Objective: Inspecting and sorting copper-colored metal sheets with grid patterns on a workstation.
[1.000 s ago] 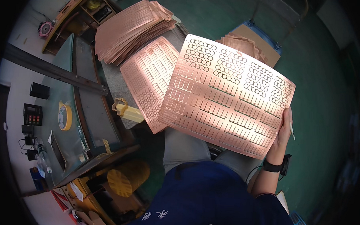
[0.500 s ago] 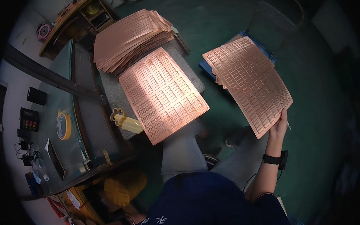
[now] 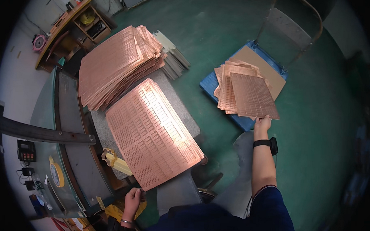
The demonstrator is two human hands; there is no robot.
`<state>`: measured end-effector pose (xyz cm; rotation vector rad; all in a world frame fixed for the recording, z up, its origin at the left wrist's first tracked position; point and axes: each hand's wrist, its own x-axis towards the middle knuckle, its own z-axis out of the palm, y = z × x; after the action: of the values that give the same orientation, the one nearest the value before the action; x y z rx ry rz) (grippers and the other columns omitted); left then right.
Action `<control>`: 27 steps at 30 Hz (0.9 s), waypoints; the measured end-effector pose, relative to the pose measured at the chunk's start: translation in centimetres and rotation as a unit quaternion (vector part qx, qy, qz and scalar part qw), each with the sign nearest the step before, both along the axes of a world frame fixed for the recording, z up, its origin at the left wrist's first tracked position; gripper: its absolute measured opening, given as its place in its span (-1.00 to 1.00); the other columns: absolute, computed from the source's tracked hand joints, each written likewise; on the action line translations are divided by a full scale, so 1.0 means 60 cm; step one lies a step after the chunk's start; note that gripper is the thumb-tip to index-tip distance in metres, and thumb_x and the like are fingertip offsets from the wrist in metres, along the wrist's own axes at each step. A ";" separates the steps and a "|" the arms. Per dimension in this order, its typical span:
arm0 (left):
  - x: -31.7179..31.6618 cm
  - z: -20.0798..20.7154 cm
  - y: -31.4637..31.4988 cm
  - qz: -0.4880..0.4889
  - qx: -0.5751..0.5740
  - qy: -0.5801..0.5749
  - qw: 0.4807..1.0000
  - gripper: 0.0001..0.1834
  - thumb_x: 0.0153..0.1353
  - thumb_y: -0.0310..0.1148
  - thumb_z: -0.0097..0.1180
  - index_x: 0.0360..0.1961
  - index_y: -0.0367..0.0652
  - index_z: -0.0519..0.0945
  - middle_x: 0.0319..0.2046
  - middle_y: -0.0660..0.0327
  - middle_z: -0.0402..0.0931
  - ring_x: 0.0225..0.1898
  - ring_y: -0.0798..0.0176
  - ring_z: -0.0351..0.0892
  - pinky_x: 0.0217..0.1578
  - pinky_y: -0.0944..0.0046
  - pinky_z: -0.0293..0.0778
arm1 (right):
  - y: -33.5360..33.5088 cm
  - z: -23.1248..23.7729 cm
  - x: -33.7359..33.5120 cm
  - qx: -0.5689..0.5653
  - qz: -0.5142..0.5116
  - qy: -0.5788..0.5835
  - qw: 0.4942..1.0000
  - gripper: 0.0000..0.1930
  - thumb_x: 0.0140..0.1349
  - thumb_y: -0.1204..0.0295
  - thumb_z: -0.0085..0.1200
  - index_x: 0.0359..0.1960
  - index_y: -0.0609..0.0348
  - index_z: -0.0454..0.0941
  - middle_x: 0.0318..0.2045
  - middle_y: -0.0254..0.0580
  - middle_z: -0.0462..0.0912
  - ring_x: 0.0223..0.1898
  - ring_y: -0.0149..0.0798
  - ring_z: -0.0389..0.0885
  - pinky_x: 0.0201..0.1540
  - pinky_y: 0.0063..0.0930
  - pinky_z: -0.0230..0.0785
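My right hand (image 3: 262, 123) grips the near edge of a copper-coloured panel (image 3: 255, 95) covered in rows of small rectangular outlines. That panel lies over a fanned pile of similar panels (image 3: 226, 86) on a blue platform cart (image 3: 210, 84). My left hand (image 3: 132, 203) is closed, its fingertips beside the near corner of another copper panel stack (image 3: 151, 134); what it holds, if anything, I cannot make out. This stack rests at the near side of a grey stone-like table (image 3: 185, 111), above my lap. Behind it leans a taller, uneven stack of copper panels (image 3: 109, 60).
Pale strips (image 3: 172, 58) lie behind the tall stack. A yellow flower-ended piece (image 3: 117, 162) sits by the table's left edge. Further left, a glass-topped bench (image 3: 63, 152) carries a yellow tape roll (image 3: 56, 173). The cart has a metal handle (image 3: 318, 26) at its far end.
My right hand has carried its panel away from me and lowered it onto the cart's pile. My left hand has come up to the near stack's corner. The view has shifted.
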<state>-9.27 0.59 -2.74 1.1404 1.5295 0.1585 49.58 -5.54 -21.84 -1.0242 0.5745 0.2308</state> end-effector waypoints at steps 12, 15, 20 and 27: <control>0.129 0.024 0.057 0.164 0.256 -0.018 0.953 -0.75 0.31 -0.41 -0.12 -0.02 -0.26 0.38 -0.29 0.31 0.38 -0.36 0.50 0.39 -0.37 0.51 0.37 | 0.083 -0.204 0.069 0.021 0.062 0.076 0.995 -0.65 0.32 0.44 -0.31 0.11 0.31 0.17 0.08 0.08 0.34 0.07 0.07 0.39 0.11 -0.01 0.33; 0.123 0.018 0.062 0.208 0.239 -0.032 0.948 -0.70 0.30 -0.43 -0.10 0.04 -0.26 0.34 -0.27 0.32 0.34 -0.35 0.51 0.37 -0.35 0.51 0.35 | 0.064 -0.202 0.027 0.008 0.169 0.134 0.976 -0.56 0.36 0.29 -0.29 0.21 0.22 0.08 0.17 0.14 0.25 0.11 0.15 0.35 0.06 -0.01 0.33; 0.110 0.009 0.072 0.229 0.198 -0.077 0.950 -0.66 0.30 -0.41 -0.10 0.07 -0.28 0.33 -0.29 0.32 0.37 -0.36 0.51 0.37 -0.35 0.51 0.34 | 0.017 -0.126 -0.051 -0.154 0.325 0.121 0.925 -0.52 0.37 0.22 -0.29 0.26 0.15 0.06 0.12 0.13 0.34 0.02 -0.03 0.47 -0.01 -0.27 0.42; 0.091 -0.019 0.071 0.214 0.173 -0.123 0.953 -0.69 0.29 -0.37 -0.05 -0.02 -0.33 0.45 -0.30 0.29 0.47 -0.32 0.49 0.41 -0.35 0.49 0.38 | 0.038 0.216 -0.314 -0.090 0.550 -0.224 0.799 -0.68 0.34 0.40 -0.20 0.07 0.27 0.29 -0.02 0.01 0.50 -0.03 -0.17 0.53 -0.06 -0.38 0.43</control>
<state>-3.78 4.86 -3.90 0.9917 1.5378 0.8607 30.76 -3.23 -8.89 -1.4574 -0.5161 0.9422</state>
